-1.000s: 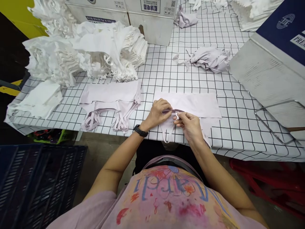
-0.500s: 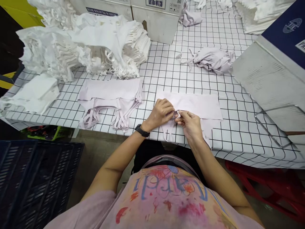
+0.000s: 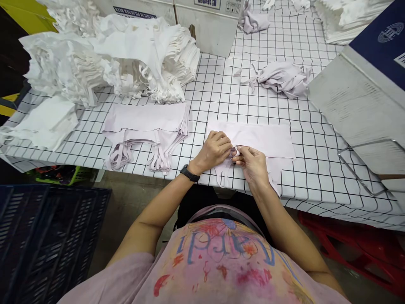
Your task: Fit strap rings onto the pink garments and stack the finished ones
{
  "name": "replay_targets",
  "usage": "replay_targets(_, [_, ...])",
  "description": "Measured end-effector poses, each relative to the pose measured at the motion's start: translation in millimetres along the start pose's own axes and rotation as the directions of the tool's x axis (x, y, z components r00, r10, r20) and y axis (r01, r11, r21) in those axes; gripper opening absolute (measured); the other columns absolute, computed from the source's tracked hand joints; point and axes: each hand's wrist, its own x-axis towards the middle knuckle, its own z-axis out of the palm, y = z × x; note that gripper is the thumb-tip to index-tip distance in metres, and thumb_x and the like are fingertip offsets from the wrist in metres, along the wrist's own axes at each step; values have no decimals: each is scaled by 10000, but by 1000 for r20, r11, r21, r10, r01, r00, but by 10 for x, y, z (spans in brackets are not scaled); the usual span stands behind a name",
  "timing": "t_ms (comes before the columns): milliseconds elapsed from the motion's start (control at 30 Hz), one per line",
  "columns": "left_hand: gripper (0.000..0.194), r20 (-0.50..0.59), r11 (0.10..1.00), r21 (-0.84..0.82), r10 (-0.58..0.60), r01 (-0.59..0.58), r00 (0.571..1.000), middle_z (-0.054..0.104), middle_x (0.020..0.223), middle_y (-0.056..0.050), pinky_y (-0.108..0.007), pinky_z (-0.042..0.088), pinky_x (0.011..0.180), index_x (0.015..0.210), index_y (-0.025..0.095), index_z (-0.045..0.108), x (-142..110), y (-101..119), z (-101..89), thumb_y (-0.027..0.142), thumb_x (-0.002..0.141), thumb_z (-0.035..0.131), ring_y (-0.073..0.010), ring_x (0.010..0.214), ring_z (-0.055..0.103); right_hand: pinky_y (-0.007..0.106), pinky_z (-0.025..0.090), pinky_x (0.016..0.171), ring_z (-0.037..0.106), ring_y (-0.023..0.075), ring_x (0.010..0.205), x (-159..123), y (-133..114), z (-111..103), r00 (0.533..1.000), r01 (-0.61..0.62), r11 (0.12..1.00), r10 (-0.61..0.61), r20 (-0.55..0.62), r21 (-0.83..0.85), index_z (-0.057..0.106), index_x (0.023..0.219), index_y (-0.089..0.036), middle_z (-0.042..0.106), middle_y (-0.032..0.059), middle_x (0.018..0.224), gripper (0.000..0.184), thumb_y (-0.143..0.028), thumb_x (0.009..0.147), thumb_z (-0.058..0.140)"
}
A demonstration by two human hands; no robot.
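Observation:
A pale lilac strappy top (image 3: 268,139) lies flat near the table's front edge, its straps toward me. My left hand (image 3: 215,150), with a black watch on the wrist, pinches the top's edge near the middle. Close beside it, my right hand (image 3: 253,164) is closed, thumb and forefinger pinching the same edge and a small white piece I cannot make out. The fingertips of both hands nearly meet, and they hide part of the fabric. To the left lies a neat stack of similar lilac tops (image 3: 145,120), straps hanging toward the front edge.
White garments (image 3: 126,46) are piled high at the back left, with a smaller white stack (image 3: 53,120) in front. Crumpled lilac garments (image 3: 281,78) lie beyond my hands. Cartons (image 3: 209,29) stand behind; another box (image 3: 354,93) with a wire handle is at right. A red stool (image 3: 354,249) sits below.
Both hands stay almost in place, still pinching the lilac top's edge. The view has shifted very slightly; nothing else has visibly moved.

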Motion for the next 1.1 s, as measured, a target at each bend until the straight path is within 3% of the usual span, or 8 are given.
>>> replay_targets(200, [259, 67, 999, -25, -40, 42, 997, 712, 894, -43, -416, 420, 875, 812, 201, 619, 1, 1, -6, 172, 1020, 468, -216, 954, 586, 150, 475, 442, 632, 79, 483, 0, -14, 4, 1000, 3, 999, -3, 5, -40, 656, 646, -161, 708, 25, 650, 198, -268, 700, 813])
replay_targets(567, [249, 56, 999, -31, -13, 15, 998, 692, 874, -51, -408, 438, 864, 820, 190, 623, -20, 14, 5, 159, 1017, 474, -217, 954, 579, 158, 476, 458, 619, 77, 482, -2, -19, -61, 996, 73, 987, -63, 71, -146, 679, 651, -153, 692, 21, 628, 149, -256, 724, 758])
replay_targets(833, [293, 49, 1000, -24, 14, -13, 999, 655, 819, -57, -394, 475, 820, 745, 192, 579, -13, 11, 35, 154, 1012, 464, -206, 880, 564, 165, 431, 424, 584, 80, 452, 25, 4, -47, 994, 26, 991, -12, 107, -133, 691, 612, -152, 654, 11, 550, 136, -244, 673, 770])
replay_targets(1000, [296, 64, 999, -43, 6, -3, 998, 625, 788, -64, -397, 485, 813, 718, 195, 546, -23, 16, 47, 140, 996, 458, -210, 858, 548, 171, 404, 410, 550, 74, 440, 49, 8, -37, 989, 60, 983, -36, 143, -172, 695, 611, -157, 643, 5, 538, 132, -254, 680, 752])
replay_targets(1100, [279, 63, 1000, -19, 10, -9, 998, 617, 785, -63, -391, 484, 807, 725, 195, 539, -35, 18, 54, 122, 981, 456, -211, 849, 543, 170, 346, 378, 489, 54, 414, 79, -37, -51, 980, -8, 984, 44, 195, -179, 676, 582, -151, 633, 6, 532, 174, -272, 640, 786])
